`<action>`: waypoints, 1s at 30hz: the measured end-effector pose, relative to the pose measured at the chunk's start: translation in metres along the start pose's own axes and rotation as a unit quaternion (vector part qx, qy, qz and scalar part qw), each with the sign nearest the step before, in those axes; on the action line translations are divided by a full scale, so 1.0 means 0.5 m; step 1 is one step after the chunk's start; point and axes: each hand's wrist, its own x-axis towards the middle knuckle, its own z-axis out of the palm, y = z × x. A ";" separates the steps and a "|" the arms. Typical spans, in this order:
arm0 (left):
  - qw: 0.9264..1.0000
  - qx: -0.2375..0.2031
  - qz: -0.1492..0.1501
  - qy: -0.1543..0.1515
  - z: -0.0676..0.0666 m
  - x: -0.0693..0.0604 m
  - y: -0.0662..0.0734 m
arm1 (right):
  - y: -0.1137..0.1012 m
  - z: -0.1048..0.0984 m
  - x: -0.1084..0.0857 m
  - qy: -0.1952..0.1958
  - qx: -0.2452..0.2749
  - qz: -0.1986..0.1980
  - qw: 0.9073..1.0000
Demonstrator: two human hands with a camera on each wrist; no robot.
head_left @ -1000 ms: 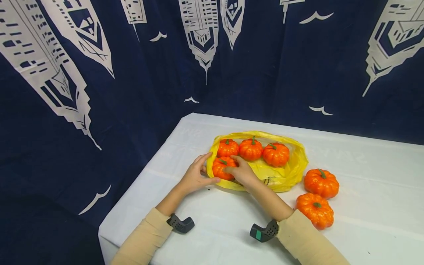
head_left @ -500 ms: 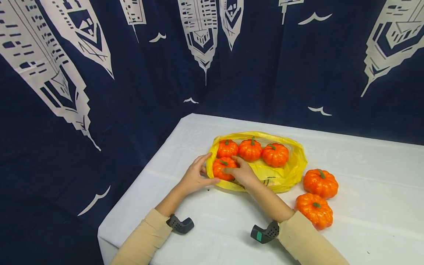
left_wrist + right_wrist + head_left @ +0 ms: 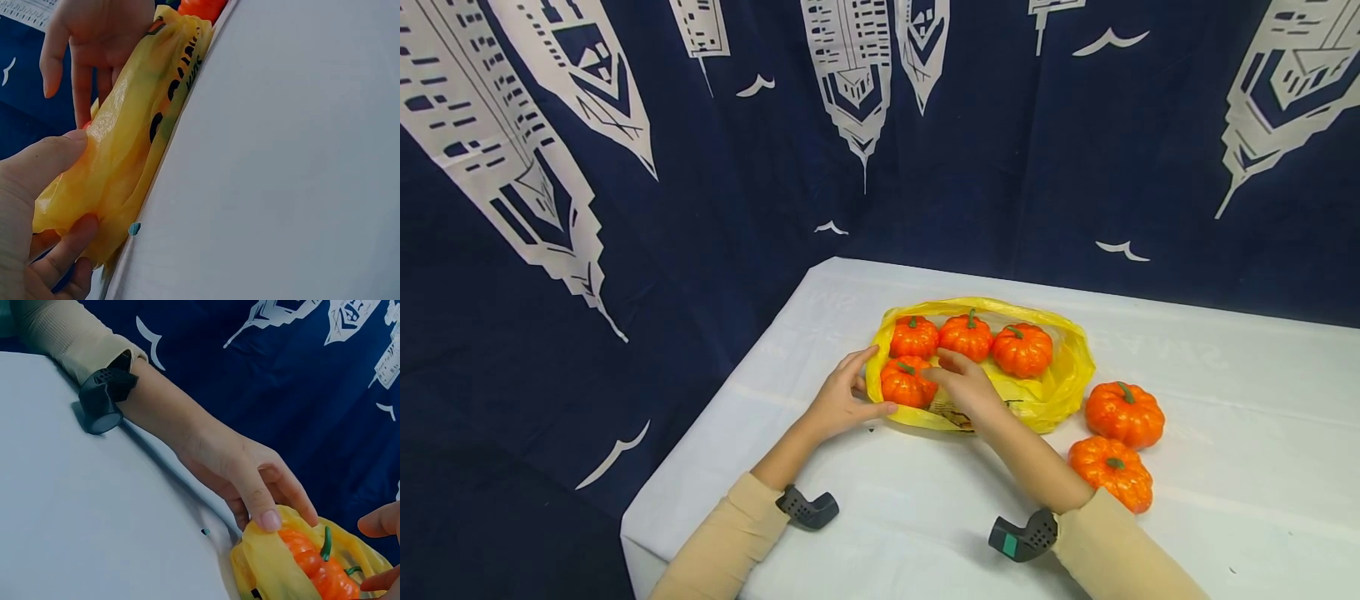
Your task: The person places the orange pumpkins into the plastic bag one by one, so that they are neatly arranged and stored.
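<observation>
A yellow plastic bag [image 3: 1071, 375] lies on the table with its mouth spread wide. My left hand [image 3: 842, 402] grips the bag's left end, thumb at the near rim and fingers round the outside, as the left wrist view shows with the bag's side [image 3: 119, 156]. Inside sit several small orange pumpkins with green stems: one at the front left [image 3: 901, 385] and a row behind it, including a right-hand pumpkin [image 3: 1022, 352]. Over the bag's mouth, my right hand [image 3: 972, 390] has its fingers spread beside the front-left pumpkin and holds nothing.
Two more pumpkins stand outside the bag at its right, a farther one [image 3: 1124, 415] and a nearer one [image 3: 1108, 471] by the right forearm. The white-covered table [image 3: 880, 517] ends at the left. A dark blue printed curtain [image 3: 970, 183] hangs behind.
My right hand has let go of the front-left pumpkin and drawn back slightly to the right. That pumpkin stays in the bag's left end. My left hand keeps its place.
</observation>
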 end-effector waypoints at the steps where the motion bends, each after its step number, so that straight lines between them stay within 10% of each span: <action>1: 1.000 -0.001 -0.002 0.000 0.000 0.000 0.000 | -0.001 -0.003 -0.003 -0.001 0.004 -0.001 1.000; 30: 1.000 0.000 -0.016 0.002 0.000 0.000 0.003 | -0.010 -0.130 -0.119 -0.032 0.033 -0.038 0.998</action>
